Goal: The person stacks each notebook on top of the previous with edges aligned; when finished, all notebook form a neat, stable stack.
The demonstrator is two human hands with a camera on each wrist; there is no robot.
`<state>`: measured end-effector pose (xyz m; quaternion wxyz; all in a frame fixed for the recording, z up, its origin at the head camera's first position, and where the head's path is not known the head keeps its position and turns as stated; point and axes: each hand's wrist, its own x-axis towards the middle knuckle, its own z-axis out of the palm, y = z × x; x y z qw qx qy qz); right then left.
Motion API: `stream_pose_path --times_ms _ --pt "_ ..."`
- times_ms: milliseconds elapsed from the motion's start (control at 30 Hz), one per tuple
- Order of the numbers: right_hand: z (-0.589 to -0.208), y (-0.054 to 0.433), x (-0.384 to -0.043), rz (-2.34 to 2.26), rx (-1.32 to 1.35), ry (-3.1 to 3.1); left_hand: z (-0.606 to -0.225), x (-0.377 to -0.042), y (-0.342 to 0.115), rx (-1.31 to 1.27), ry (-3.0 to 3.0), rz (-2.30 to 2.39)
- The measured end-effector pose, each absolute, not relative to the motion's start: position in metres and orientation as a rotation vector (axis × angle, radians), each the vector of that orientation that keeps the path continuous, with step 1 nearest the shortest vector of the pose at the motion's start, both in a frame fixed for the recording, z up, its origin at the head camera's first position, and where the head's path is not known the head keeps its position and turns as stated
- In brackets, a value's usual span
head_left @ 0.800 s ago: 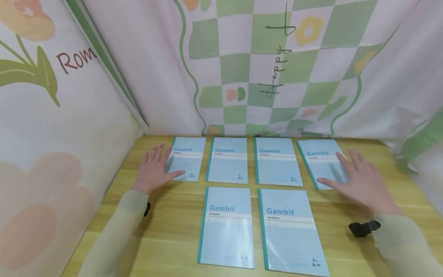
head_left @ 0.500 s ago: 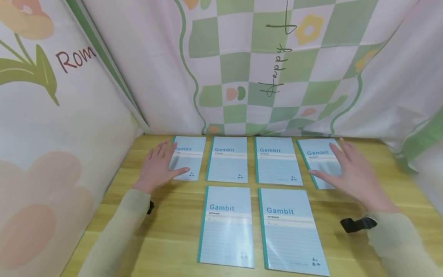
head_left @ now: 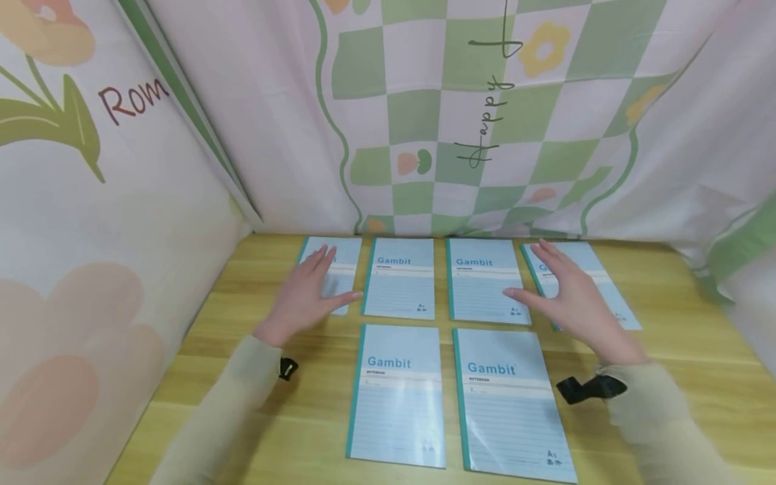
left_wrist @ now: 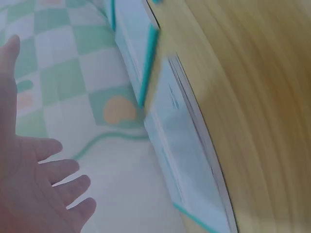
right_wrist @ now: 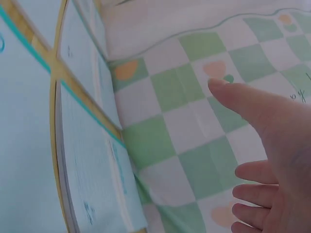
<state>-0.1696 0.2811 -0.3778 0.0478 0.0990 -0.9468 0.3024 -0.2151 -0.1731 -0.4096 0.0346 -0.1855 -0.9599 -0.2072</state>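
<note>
My left hand (head_left: 303,296) hovers over the back-left Gambit notebook (head_left: 347,269), fingers extended and thumb spread, partly covering it. Over the back-right notebook (head_left: 597,276) is my right hand (head_left: 572,303); its thumb tip reaches across the neighbouring notebook (head_left: 481,283). Both wrist views show the fingers apart from the covers, holding nothing. Another notebook (head_left: 399,289) completes the back row. Nearer lie a front-left notebook (head_left: 397,411) and a front-right notebook (head_left: 509,411). All have light-blue covers with teal spines.
The notebooks lie flat on a wooden table (head_left: 291,431). A checkered green-and-white curtain (head_left: 412,114) hangs along the back edge, and a floral cloth (head_left: 121,222) closes the left side. A black strap (head_left: 594,389) is on my right wrist.
Both hands have moved inward, the left toward the right and the right toward the left. The back-right notebook's right side is now uncovered. The notebooks stay in place.
</note>
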Motion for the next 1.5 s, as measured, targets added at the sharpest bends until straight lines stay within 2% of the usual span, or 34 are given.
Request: stream_pose_path --times_ms 300,667,933,1500 --pt "-0.39 0.238 -0.169 1.137 0.312 -2.823 -0.423 -0.207 -0.151 -0.51 -2.947 -1.12" --pt "-0.416 0.169 -0.176 1.469 0.409 -2.805 -0.433 -0.202 -0.152 -0.437 -2.917 -1.272" --pt "-0.43 0.114 -0.192 1.722 0.497 -2.691 -0.436 -0.202 -0.17 -0.315 -2.914 -1.237" --pt "-0.45 0.044 -0.21 1.932 0.352 -2.851 -0.441 -0.228 -0.241 -0.074 -2.921 -1.261"
